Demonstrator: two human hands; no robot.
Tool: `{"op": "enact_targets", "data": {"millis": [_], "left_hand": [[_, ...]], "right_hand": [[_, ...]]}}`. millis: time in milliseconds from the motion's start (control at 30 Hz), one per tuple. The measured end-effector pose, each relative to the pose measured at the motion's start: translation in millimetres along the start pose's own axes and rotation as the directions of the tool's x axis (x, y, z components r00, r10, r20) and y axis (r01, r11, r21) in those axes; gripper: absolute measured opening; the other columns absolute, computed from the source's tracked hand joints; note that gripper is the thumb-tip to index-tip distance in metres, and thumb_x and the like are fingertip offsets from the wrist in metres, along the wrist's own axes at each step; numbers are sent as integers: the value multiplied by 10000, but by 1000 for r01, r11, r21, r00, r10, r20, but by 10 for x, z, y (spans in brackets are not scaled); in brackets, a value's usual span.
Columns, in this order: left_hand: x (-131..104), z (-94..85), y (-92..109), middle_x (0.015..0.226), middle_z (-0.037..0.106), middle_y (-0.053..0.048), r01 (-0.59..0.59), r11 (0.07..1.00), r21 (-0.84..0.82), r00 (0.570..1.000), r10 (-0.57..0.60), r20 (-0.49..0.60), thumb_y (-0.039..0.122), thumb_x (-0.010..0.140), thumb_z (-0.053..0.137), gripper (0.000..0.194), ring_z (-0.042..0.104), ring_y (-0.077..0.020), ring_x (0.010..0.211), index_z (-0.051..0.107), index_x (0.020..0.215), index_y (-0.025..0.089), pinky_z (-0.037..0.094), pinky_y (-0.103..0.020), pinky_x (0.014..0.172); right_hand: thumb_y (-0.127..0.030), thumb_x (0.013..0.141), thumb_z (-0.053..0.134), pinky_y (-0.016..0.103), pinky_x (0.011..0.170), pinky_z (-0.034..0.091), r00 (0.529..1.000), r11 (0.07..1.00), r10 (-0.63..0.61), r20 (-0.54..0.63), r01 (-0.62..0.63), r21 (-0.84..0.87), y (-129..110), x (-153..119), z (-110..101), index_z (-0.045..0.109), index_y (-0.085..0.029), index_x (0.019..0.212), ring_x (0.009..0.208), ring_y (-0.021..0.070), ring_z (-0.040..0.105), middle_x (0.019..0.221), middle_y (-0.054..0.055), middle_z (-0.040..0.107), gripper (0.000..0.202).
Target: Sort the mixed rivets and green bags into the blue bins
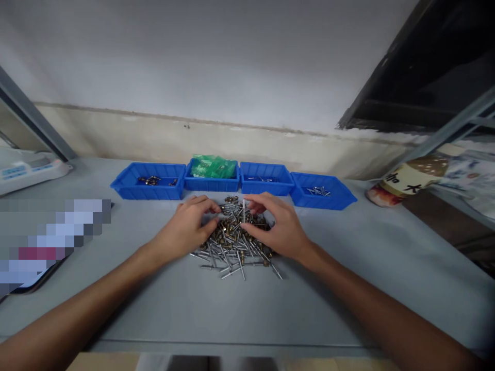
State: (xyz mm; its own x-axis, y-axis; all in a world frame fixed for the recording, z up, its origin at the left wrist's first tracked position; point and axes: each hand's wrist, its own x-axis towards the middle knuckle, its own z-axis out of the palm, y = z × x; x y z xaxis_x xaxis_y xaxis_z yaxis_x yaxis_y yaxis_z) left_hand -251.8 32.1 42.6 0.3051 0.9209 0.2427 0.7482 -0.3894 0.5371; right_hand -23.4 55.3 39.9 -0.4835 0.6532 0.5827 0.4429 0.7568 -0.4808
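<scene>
A mixed pile of silver pop rivets and brass-coloured screws (pixel 232 247) lies on the grey table, between my hands. My right hand (pixel 278 224) is over the right side of the pile. Its thumb and index finger grip one silver rivet (pixel 244 211) by its two ends, so it stands nearly upright. At the left edge of the pile is my left hand (pixel 191 224), fingers curved and thumb apart from the index finger. I see nothing held in it; its fingertips are close to the pieces.
Behind the pile stand several blue bins: one with brass-coloured pieces (pixel 150 193), one with a green bag (pixel 214 167), two with silver pieces (pixel 266 186) (pixel 323 202). A phone (pixel 42 278) and power strip (pixel 34 170) lie left; a labelled bottle (pixel 406 180) lies right.
</scene>
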Motion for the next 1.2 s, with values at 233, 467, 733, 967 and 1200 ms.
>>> {"op": "enact_targets", "data": {"millis": [233, 467, 733, 967, 1200], "left_hand": [[2, 51, -20, 1052, 613, -92, -6, 988, 152, 997, -6, 81, 240, 879, 516, 184, 508, -289, 1066, 626, 1014, 179, 394, -467, 949], [4, 56, -21, 1052, 617, -93, 7, 988, 152, 997, -18, 75, 250, 875, 519, 186, 516, -288, 1038, 614, 1018, 178, 399, -459, 923], [17, -25, -86, 846, 631, -59, -9, 997, 82, 997, 2, 80, 187, 848, 496, 92, 563, -236, 859, 588, 851, 179, 443, -365, 776], [25, -45, -137, 852, 638, -53, -15, 996, 88, 995, 6, 104, 133, 792, 502, 148, 566, -210, 803, 619, 869, 179, 431, -332, 733], [26, -27, -123, 773, 632, -33, -30, 994, 105, 992, 16, 127, 119, 788, 493, 144, 554, -200, 761, 617, 807, 189, 407, -307, 691]], "right_hand": [[-300, 773, 719, 391, 812, 522, 941, 987, 105, -322, -138, -82, 382, 350, -174, 616, -200, 1177, 854, 199, 633, 933, 47, 672, 429], [-267, 801, 676, 429, 827, 510, 891, 949, 128, -436, -237, -206, 599, 523, -352, 698, -150, 1045, 801, 210, 645, 903, 71, 705, 272], [-173, 810, 633, 314, 677, 497, 951, 968, 41, -306, -113, -222, 495, 279, -357, 715, -173, 838, 699, 169, 633, 770, 34, 703, 86], [-158, 828, 610, 368, 786, 507, 984, 961, 13, 180, 38, -275, 347, 126, -167, 713, -212, 981, 882, 205, 635, 913, 53, 696, 192], [-94, 846, 564, 382, 805, 518, 960, 978, 67, 270, -8, -211, 282, 72, -23, 710, -218, 1002, 889, 195, 626, 944, 53, 671, 248]]}}
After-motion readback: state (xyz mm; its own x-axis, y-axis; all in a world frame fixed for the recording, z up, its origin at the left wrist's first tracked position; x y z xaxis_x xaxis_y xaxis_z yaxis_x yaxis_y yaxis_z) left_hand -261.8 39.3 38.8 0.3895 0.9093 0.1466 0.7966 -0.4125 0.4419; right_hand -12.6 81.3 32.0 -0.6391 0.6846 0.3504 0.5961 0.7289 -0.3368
